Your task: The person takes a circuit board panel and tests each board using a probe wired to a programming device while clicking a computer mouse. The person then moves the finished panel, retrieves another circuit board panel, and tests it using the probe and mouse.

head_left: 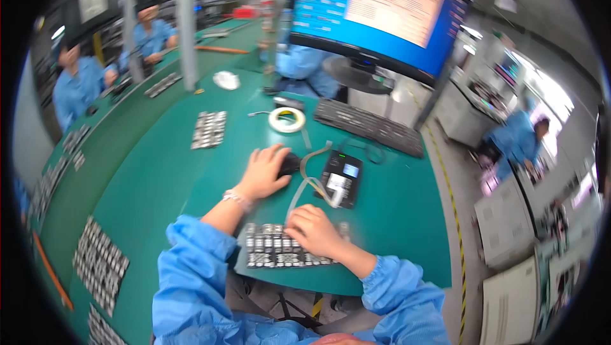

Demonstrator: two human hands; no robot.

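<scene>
My left hand (262, 173) reaches around a black computer mouse (290, 164), its thumb and fingers on either side and the palm hiding part of it. My right hand (313, 229) is closed over a panel of small circuit boards (277, 258) at the near table edge. A pale flat cable (296, 196) runs down to its fingertips; its lower end is hidden there. The cable comes from a black handheld tester (342, 178) with a small lit screen, just right of the mouse.
A monitor (382, 11) stands at the back behind a black keyboard (368, 126). A tape roll (286, 120), a white object (226, 80) and another board panel (209, 130) lie on the green table (159, 173). More panels (100, 263) sit left. Co-workers (79, 84) in blue work nearby.
</scene>
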